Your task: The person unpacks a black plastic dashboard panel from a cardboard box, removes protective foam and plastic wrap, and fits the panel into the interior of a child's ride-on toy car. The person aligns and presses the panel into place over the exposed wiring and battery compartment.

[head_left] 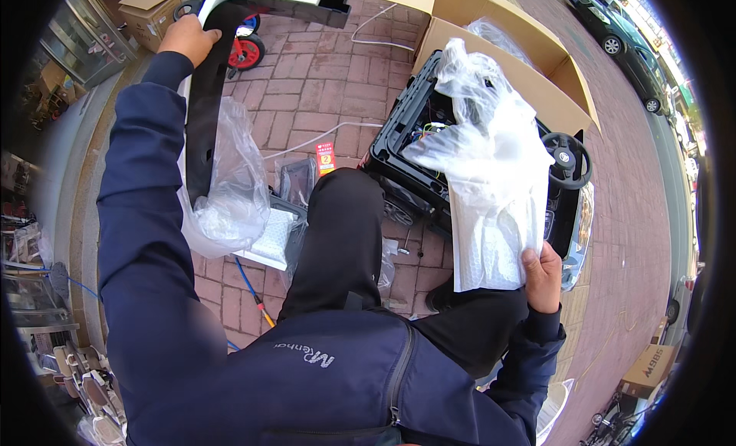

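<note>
My left hand [188, 41], arm stretched out, grips the upper corner of a long angular plastic part [205, 101], black with white edges. A clear plastic bag [234, 185] hangs around its lower end. At the right, my right hand [543, 277] pinches the lower edge of a white bubble-wrap sheet [498, 239]. Crumpled white plastic film [487, 120] joins it above. Both lie over the black body of a toy ride-on car [399, 132], partly covering its open inside with coloured wires. A black steering wheel [566, 159] shows beyond the sheet.
An open cardboard box [510, 51] stands behind the toy car. Near my knee lie a red card [326, 158] and a grey part in clear wrapping [295, 182]. A blue and yellow screwdriver-like tool [257, 296] rests on the brick paving. A red toy wheel [245, 52] is at the far left.
</note>
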Demonstrator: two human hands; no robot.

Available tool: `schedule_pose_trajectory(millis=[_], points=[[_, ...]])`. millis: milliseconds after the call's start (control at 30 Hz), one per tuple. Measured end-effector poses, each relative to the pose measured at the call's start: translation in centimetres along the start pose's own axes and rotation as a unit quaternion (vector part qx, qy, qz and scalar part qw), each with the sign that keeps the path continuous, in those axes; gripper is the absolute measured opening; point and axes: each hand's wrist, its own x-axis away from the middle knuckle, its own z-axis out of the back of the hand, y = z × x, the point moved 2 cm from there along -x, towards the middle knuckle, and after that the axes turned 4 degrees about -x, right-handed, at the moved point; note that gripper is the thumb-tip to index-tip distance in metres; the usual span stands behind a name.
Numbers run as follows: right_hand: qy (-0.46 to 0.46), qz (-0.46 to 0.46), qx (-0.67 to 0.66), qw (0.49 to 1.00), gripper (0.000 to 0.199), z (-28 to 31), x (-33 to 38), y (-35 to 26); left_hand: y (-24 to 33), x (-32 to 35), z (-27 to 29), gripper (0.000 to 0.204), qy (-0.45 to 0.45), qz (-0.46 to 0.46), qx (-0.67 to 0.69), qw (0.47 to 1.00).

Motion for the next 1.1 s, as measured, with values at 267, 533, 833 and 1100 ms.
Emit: schedule_pose_trajectory(millis=[267,533,833,1100], points=[[-0.19,0.077,-0.352,0.913,0.056,-12.7,-10.7,-2.9,0.1,-4.1,10.0,0.054,0.155,0.103,0.082,0.979],[-0.299,0.539,0.135,0.776,0.04,-27.3,-14.3,-14.0,5.0,-7.5,12.3,0.025,0.167,-0.205,0.019,0.964],[-0.291,0.205,-0.015,0.935,0.044,-18.1,-9.6,-5.5,7.7,-4.6,9.7,0.032,-0.029,-0.033,0.345,0.938],[-0.096,0.083,-0.548,0.827,0.06,-5.1,-6.5,2.4,6.7,-5.5,5.1,0.05,-0.041,-0.002,0.554,0.831]])
